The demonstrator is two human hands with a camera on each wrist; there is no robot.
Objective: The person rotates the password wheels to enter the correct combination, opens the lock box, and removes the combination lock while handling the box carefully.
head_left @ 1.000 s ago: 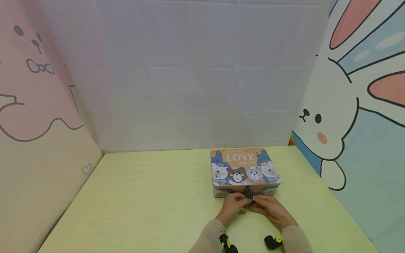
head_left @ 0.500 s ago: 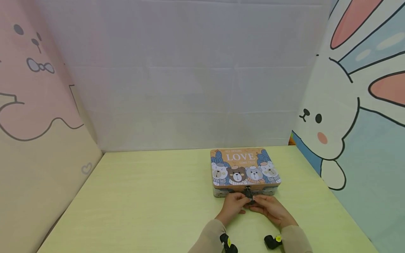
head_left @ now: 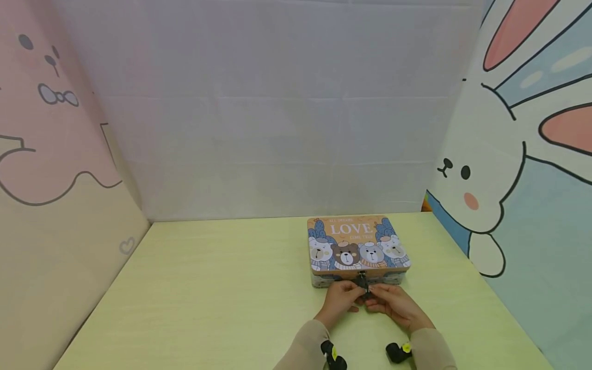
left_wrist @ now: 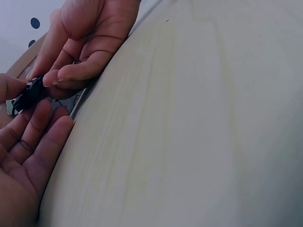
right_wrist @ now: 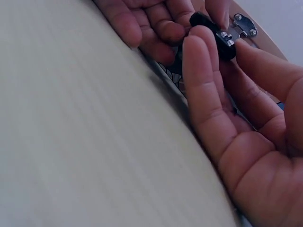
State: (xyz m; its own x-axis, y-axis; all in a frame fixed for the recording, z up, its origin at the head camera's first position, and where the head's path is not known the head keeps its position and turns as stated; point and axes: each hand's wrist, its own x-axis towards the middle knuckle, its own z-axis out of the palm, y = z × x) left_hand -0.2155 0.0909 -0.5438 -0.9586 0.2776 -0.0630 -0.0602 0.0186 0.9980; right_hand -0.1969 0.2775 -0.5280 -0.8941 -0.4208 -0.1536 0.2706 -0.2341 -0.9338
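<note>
A tin box (head_left: 359, 244) printed with bears and the word LOVE stands at the right of the table, its lid closed. A small black padlock (head_left: 363, 281) hangs at the metal latch (right_wrist: 245, 25) on its front. My left hand (head_left: 340, 302) pinches the padlock from the left; in the left wrist view its thumb and fingers frame the black body (left_wrist: 31, 94). From the other side my right hand (head_left: 399, 308) holds it between thumb and fingertips, silver parts showing on the padlock in the right wrist view. Fingers hide part of the lock.
The light yellow-green table (head_left: 222, 288) spreads out to the left of the box. A white sheet (head_left: 277, 113) stands behind it, with a pink printed panel (head_left: 51, 128) at left and a rabbit panel (head_left: 481, 169) at right.
Both hands stay at the padlock in nearly the same place, with only a slight shift of the right fingers. The box stays where it was.
</note>
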